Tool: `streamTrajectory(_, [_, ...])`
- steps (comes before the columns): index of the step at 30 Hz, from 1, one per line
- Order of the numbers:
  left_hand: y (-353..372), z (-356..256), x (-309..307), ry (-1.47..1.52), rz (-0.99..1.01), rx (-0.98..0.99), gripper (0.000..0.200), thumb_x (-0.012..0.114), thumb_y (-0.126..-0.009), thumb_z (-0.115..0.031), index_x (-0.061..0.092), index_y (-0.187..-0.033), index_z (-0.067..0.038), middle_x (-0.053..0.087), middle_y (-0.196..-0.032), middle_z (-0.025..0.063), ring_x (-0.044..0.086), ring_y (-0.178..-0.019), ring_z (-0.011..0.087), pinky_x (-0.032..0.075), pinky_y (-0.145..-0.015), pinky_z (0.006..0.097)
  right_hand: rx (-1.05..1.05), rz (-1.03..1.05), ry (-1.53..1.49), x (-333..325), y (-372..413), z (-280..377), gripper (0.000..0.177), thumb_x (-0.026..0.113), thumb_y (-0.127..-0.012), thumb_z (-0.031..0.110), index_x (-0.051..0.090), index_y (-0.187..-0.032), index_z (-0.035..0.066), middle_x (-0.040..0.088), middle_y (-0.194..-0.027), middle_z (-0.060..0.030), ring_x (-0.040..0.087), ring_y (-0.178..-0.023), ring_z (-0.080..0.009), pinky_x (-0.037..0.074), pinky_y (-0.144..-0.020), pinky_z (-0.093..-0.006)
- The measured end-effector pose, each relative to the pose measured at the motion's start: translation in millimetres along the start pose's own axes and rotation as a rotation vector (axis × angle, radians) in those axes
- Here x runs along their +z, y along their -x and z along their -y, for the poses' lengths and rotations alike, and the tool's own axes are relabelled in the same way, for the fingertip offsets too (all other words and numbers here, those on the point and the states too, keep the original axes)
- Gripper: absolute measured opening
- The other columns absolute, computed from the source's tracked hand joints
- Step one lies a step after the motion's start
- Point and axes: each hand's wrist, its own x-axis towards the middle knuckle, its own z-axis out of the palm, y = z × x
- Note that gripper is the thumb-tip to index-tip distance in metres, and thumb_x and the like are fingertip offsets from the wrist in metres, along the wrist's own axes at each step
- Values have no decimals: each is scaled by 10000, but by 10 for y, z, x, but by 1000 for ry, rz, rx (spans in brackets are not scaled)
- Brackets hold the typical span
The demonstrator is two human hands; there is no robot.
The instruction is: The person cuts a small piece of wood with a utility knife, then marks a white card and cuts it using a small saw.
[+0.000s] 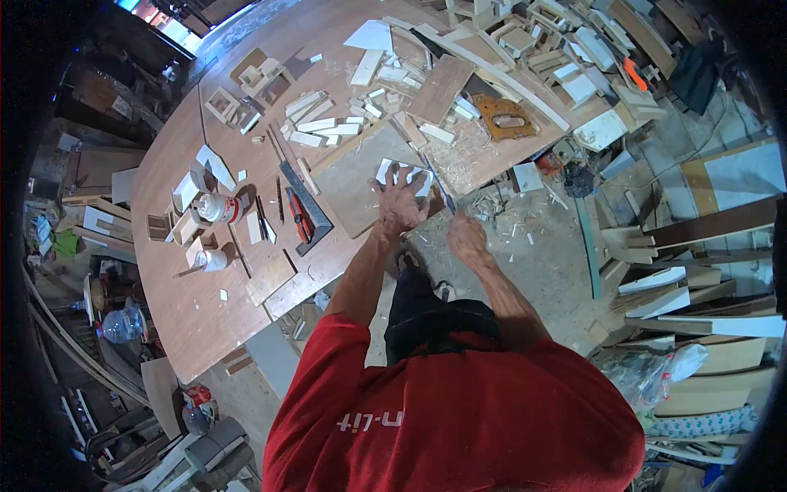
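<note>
My left hand lies with fingers spread, pressing on a white piece of board near the table's front edge. Under that piece is a flat greyish board. In my right hand, fingers wrapped round its near end, is a slim tool with a long narrow blade and a bluish handle part. The blade runs up along the right side of the white piece, close to its edge. Much of the handle is hidden in my fist.
Left of the board lie a metal square, red-handled pliers, a glue bottle and a white jar. Small white-faced wood blocks and a brown wooden saw handle lie beyond. Offcuts are stacked at right.
</note>
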Motion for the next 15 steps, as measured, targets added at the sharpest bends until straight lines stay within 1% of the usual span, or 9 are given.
streamTrajectory(2, [27,-10,-11,4,19,-6,571,657,-667,-348,566,-1216,-217,397,-1322,79,271,-1281,370,181,-933,705,30,27,-44,48,-200,68,291,512,-819,97,492,-1061,-62,610,-761,-266,610,-738,-436,460,-704,-530])
streamTrajectory(3, [-5,-12,-32,11,24,-13,577,658,-662,-342,566,-1217,-215,398,-1325,80,268,-1285,371,178,-935,704,33,19,-47,57,-160,53,291,512,-819,97,492,-1061,-62,610,-761,-266,610,-738,-436,460,-704,-530])
streamTrajectory(5, [-9,13,-1,5,28,-4,579,658,-659,-336,566,-1217,-214,397,-1329,81,265,-1287,371,178,-936,701,59,70,-7,75,22,-29,401,464,-855,151,441,-1188,-70,616,-814,-290,622,-799,-415,471,-718,-500])
streamTrajectory(8, [-9,2,-50,15,29,-10,582,659,-656,-326,564,-1219,-214,397,-1333,83,260,-1292,371,179,-940,697,105,124,8,53,110,-104,378,448,-860,151,457,-1165,-73,614,-831,-294,615,-840,-413,466,-745,-487])
streamTrajectory(9, [3,-23,-65,30,31,-7,583,660,-655,-321,563,-1220,-216,397,-1333,85,259,-1294,371,180,-943,696,112,127,6,128,11,-146,378,448,-860,151,457,-1165,-73,614,-831,-294,615,-840,-413,466,-745,-487])
streamTrajectory(11, [0,-38,-54,21,23,-19,585,661,-651,-312,565,-1220,-214,400,-1330,86,255,-1294,369,183,-943,698,45,137,-213,416,-339,-314,220,444,-891,147,508,-1023,-17,613,-735,-216,618,-714,-362,458,-655,-457])
streamTrajectory(12, [3,-29,-69,17,40,-17,587,660,-651,-311,563,-1222,-215,396,-1330,85,253,-1294,367,187,-942,700,46,133,-218,531,-323,-384,220,444,-891,147,508,-1023,-17,613,-735,-216,618,-714,-362,458,-655,-457])
streamTrajectory(14, [-8,-38,-82,19,49,-18,588,660,-652,-309,561,-1224,-216,393,-1331,84,252,-1293,365,190,-941,702,-66,-60,-178,645,-219,-530,210,495,-833,79,506,-1020,-16,600,-702,-209,610,-695,-361,475,-659,-434])
streamTrajectory(15, [-8,-36,-84,-3,54,-22,588,658,-655,-307,557,-1227,-218,388,-1333,82,252,-1292,362,194,-940,702,-72,-61,-177,459,-122,-393,210,495,-833,79,506,-1020,-16,600,-702,-209,610,-695,-361,475,-659,-434])
